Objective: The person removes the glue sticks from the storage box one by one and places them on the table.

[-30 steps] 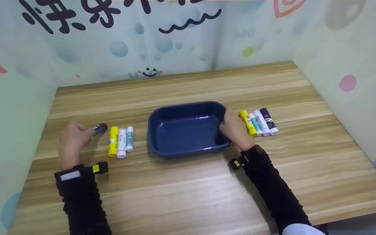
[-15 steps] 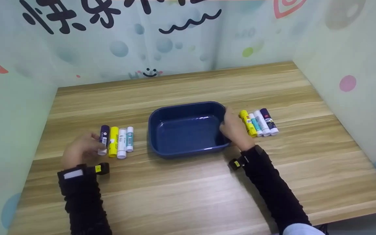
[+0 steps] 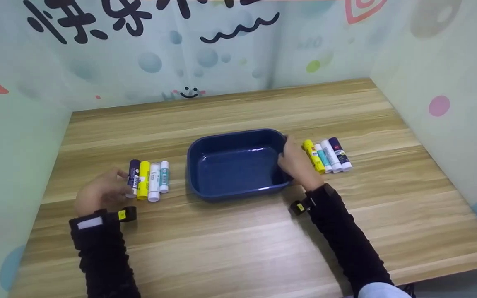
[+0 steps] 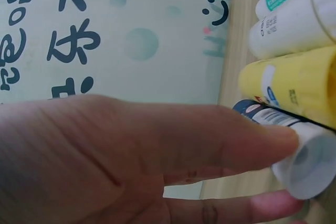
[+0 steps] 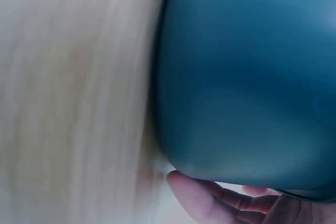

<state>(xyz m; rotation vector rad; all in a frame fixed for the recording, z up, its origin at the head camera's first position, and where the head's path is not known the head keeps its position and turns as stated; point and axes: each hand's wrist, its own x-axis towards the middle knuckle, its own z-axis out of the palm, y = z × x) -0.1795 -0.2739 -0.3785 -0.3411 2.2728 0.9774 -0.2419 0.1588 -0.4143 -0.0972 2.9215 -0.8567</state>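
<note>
On the left, my left hand (image 3: 104, 188) lies beside a dark purple glue stick (image 3: 134, 174). Its thumb and fingers stretch to the white end of that stick, as the left wrist view shows. Against the dark stick lies a yellow glue stick (image 3: 143, 182), then a white one (image 3: 154, 184) and a shorter white-and-teal one (image 3: 164, 177). My right hand (image 3: 298, 163) grips the right end of a dark blue rectangular tray (image 3: 238, 167), and nothing lies inside it. In the right wrist view, the fingers (image 5: 199, 198) curl at the tray's corner.
Right of the tray, a second row holds a yellow glue stick (image 3: 314, 156), a white-and-teal one (image 3: 323, 158), a white one (image 3: 331, 156) and a dark purple one (image 3: 340, 155). Printed walls border the wooden table (image 3: 222, 244) at the back and both sides.
My left hand has lowered the dark purple glue stick from upper left into line beside the yellow one, and the stick has shifted slightly right against it. My right hand stays on the tray.
</note>
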